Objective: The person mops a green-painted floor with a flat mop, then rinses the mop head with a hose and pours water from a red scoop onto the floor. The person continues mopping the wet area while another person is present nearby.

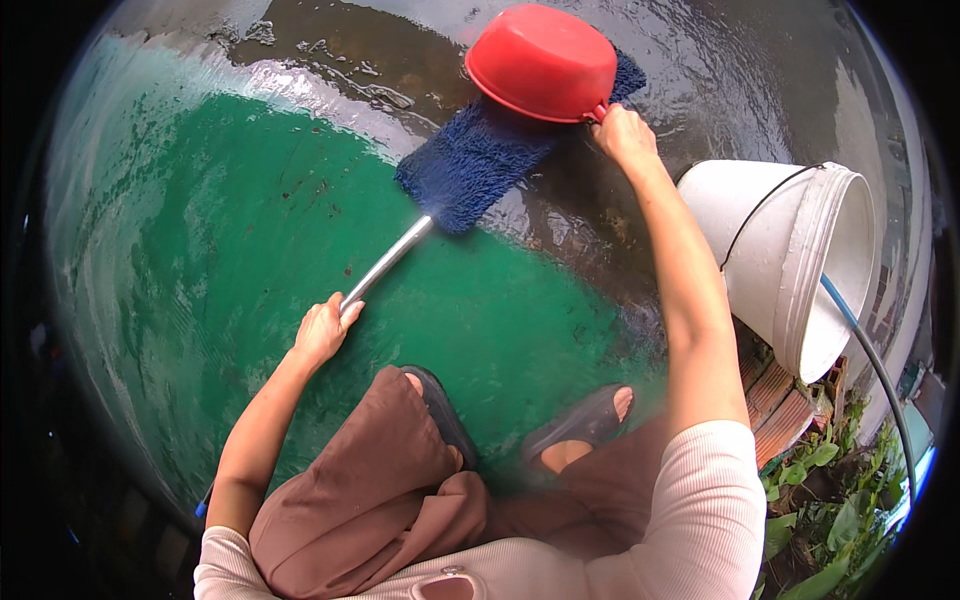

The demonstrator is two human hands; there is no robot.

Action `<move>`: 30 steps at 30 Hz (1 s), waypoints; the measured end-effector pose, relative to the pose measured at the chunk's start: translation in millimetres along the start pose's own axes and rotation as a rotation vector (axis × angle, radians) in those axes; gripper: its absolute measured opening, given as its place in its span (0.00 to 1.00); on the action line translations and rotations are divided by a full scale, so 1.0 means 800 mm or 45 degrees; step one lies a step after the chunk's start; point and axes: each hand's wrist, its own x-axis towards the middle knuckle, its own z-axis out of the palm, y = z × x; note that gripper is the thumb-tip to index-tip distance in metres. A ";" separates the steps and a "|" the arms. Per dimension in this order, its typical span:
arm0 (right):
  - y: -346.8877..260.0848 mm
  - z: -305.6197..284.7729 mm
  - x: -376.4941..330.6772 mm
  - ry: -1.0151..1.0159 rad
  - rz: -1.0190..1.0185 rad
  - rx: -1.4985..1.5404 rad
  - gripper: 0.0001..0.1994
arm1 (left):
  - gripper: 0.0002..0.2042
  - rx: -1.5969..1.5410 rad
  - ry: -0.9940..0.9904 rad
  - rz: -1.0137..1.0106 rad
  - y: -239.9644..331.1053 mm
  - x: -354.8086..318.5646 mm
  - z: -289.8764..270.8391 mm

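Note:
My left hand (324,328) is closed around the silver handle of a mop (455,190). The mop's blue shaggy head stretches up and to the right over the wet floor. A red plastic dipper (540,62) is tipped upside down above the far part of the mop head and hides some of it. Its short handle is gripped by my right hand (624,136), arm stretched forward. Whether water is running out of the dipper cannot be seen.
The floor (270,230) is green and wet near me, grey-brown with puddles farther off. To the right a white bucket (745,230) leans toward bricks (785,405), with a hose (880,370) running into it. Green plants (830,510) grow at the lower right.

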 end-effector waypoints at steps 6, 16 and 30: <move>-0.062 -0.029 -0.032 -0.089 -0.067 0.034 0.16 | 0.24 0.024 0.079 -0.004 0.000 0.003 0.009; 0.045 -0.011 0.022 0.048 0.175 0.055 0.19 | 0.25 0.028 0.038 -0.001 0.001 0.000 -0.002; 0.125 0.041 -0.045 0.170 0.434 0.151 0.18 | 0.25 -0.076 -0.037 0.020 0.001 0.012 -0.015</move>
